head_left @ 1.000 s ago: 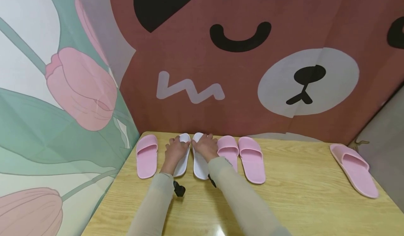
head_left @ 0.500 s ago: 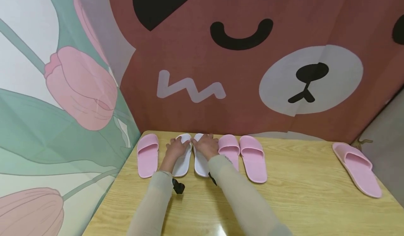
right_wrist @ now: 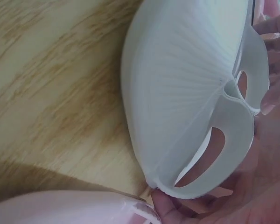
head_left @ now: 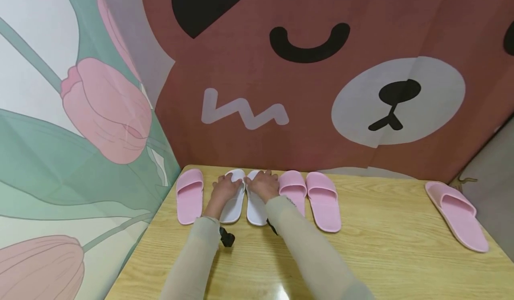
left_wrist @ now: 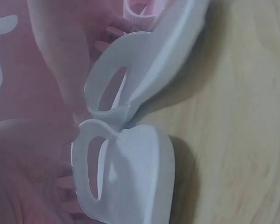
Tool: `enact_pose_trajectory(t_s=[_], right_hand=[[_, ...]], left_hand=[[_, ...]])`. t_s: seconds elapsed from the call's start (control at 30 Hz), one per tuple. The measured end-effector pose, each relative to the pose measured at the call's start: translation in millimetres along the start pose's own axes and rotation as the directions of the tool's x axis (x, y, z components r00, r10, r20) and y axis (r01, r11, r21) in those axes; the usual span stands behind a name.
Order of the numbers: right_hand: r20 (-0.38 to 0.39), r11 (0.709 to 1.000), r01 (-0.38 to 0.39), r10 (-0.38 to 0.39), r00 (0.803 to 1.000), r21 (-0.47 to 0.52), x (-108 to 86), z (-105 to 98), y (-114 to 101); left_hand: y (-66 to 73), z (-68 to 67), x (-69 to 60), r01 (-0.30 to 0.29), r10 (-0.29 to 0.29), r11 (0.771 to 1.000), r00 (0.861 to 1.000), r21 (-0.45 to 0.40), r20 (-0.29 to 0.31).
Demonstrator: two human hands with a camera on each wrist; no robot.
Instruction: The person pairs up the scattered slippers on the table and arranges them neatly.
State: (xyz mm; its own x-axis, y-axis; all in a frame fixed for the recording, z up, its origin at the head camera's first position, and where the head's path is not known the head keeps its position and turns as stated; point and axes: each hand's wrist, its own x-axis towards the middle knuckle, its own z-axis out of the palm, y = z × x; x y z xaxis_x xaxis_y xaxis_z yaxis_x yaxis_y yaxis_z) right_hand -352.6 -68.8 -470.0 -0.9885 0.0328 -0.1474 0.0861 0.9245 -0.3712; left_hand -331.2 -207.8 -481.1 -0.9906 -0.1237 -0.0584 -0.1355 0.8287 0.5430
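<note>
My left hand (head_left: 225,189) grips the left white slipper (head_left: 233,209) over its strap, with the thumb on the inner side and fingers on the outer side. Likewise, my right hand (head_left: 263,186) holds the right white slipper (head_left: 255,209) across its strap. Both slippers stand side by side, toes toward the wall, their straps touching or nearly so in the left wrist view. Close to my right fingers lies a pink slipper (head_left: 293,185), partly hidden by my sleeve. In the right wrist view, the right slipper's strap (right_wrist: 238,116) arches above its ribbed sole (right_wrist: 177,84).
At the left end of the wooden surface (head_left: 373,237) sits a single pink slipper (head_left: 190,202). Another pink slipper (head_left: 324,206) stands right of the one near my hand. Far right lies an angled pink slipper (head_left: 458,215). A bear-printed wall (head_left: 241,148) rises behind.
The head view has shifted slightly. Both hands keep their hold on the white slippers, which have hardly moved.
</note>
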Motion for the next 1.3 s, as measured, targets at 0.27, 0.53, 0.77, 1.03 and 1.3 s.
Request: enact_pose_trajectory(t_s=[0.27,0.53,0.77,1.03,1.3], right_hand=[[0.007,1.000,0.011,-0.011,1.000,-0.019,-2.4,-2,1],[-0.033,0.997,0.078,-0.079,0.996,-0.029,-4.8,-9,1],[-0.066,0.986,0.131,-0.138,0.988,-0.106,-0.8,-12,3],[-0.091,0.968,0.177,-0.196,0.976,-0.180,1.0,-17,10],[-0.104,0.950,0.232,-0.258,0.961,-0.207,-3.3,-29,18]], left_hand=[[3.1,-0.1,-3.9,0.009,-0.009,1.000,1.000,-0.002,-0.013],[5.2,-0.4,-4.8,0.021,-0.020,1.000,0.999,0.010,-0.030],[4.7,-1.2,-2.3,0.000,0.007,0.996,0.997,0.085,-0.079],[6.6,-7.0,-2.6,-0.036,0.055,0.987,0.991,0.155,-0.124],[-5.1,-13.5,-1.6,-0.035,0.071,0.974,0.985,0.223,-0.157]])
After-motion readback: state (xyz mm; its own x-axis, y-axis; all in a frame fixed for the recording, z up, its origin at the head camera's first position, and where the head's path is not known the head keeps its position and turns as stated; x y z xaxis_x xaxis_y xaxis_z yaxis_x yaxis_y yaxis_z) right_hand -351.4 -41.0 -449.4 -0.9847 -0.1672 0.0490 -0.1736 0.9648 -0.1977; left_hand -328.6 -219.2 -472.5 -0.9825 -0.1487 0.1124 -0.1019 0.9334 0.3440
